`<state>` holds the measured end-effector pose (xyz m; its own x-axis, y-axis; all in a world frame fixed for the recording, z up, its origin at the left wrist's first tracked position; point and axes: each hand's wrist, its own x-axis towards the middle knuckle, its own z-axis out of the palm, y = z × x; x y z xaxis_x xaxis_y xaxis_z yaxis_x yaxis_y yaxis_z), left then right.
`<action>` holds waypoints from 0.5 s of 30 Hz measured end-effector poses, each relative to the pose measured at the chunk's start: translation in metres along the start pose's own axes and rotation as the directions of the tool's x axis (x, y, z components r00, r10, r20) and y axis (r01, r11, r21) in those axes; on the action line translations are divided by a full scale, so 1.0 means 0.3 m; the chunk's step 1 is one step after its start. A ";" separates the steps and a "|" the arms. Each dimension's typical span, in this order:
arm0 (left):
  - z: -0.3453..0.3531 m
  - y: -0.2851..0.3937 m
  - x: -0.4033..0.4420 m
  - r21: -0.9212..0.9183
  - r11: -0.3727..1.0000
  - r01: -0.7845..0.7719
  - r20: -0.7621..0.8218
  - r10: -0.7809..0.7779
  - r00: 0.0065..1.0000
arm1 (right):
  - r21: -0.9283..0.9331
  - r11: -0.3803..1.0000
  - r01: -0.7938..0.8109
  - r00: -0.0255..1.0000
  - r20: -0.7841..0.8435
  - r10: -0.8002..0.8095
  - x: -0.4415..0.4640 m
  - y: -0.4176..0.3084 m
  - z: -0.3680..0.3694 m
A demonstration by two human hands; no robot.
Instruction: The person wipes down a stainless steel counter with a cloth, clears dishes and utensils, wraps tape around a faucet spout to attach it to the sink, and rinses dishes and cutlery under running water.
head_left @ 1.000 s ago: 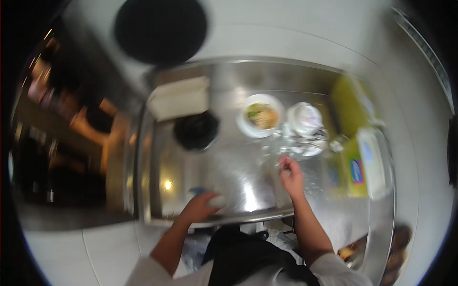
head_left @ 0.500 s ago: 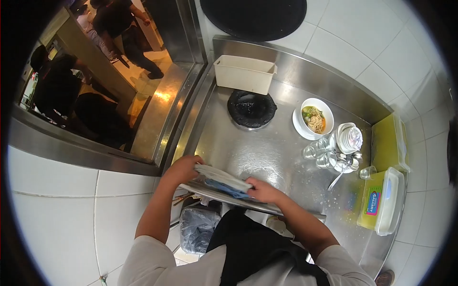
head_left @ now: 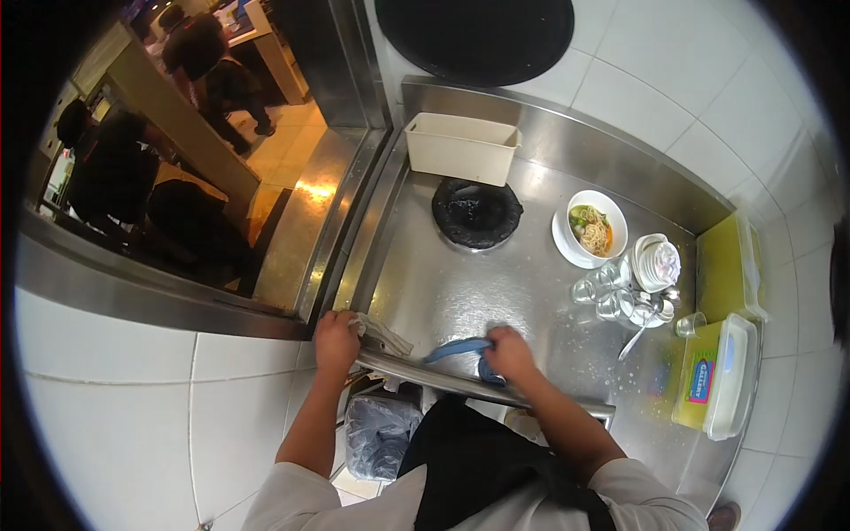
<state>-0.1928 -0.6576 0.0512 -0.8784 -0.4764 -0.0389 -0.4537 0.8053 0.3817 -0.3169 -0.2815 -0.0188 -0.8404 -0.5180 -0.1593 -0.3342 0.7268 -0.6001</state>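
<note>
My left hand (head_left: 337, 340) grips a whitish cloth (head_left: 383, 336) at the front left corner of the steel counter (head_left: 443, 283). My right hand (head_left: 511, 352) is closed on a blue cloth (head_left: 459, 350), part of which hangs by the counter's front edge. The two cloths are apart. Beyond my hands stand a black-lined round bowl (head_left: 477, 213) and a cream rectangular bin (head_left: 462, 149). To the right is a white bowl of noodles (head_left: 591, 227) on a plate.
Several glasses (head_left: 611, 296), stacked white dishes (head_left: 653, 264) and spoons stand on the right, beside yellow containers (head_left: 697, 383). A black round tray (head_left: 482, 35) is at the top. Below the counter is a lined trash bin (head_left: 381, 434). People (head_left: 106, 168) are beyond the opening.
The whitish cloth and blue cloth, held together between both hands half a second ago, are now separate, one in each hand. My right hand has moved slightly right. People beyond have shifted.
</note>
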 end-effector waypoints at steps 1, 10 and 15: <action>-0.020 0.014 0.005 -0.095 0.995 -0.024 -0.032 0.022 0.999 | -0.018 0.998 -0.060 0.997 -0.050 0.059 -0.018 0.028 -0.079; 0.338 0.310 -0.003 0.000 0.980 -0.201 -0.009 0.201 0.979 | 0.259 0.961 0.097 0.995 -0.057 -0.085 -0.128 0.054 -0.043; 0.300 0.387 0.134 -0.035 0.985 -0.168 0.304 0.170 0.937 | 0.201 0.972 -0.120 0.992 -0.012 0.125 -0.147 0.041 0.023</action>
<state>-0.2943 -0.5515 0.0109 -0.9464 -0.2022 -0.2519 -0.2945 0.8607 0.4153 -0.2810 -0.2528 -0.0247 -0.8805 -0.4178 -0.2239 -0.1382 0.6781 -0.7219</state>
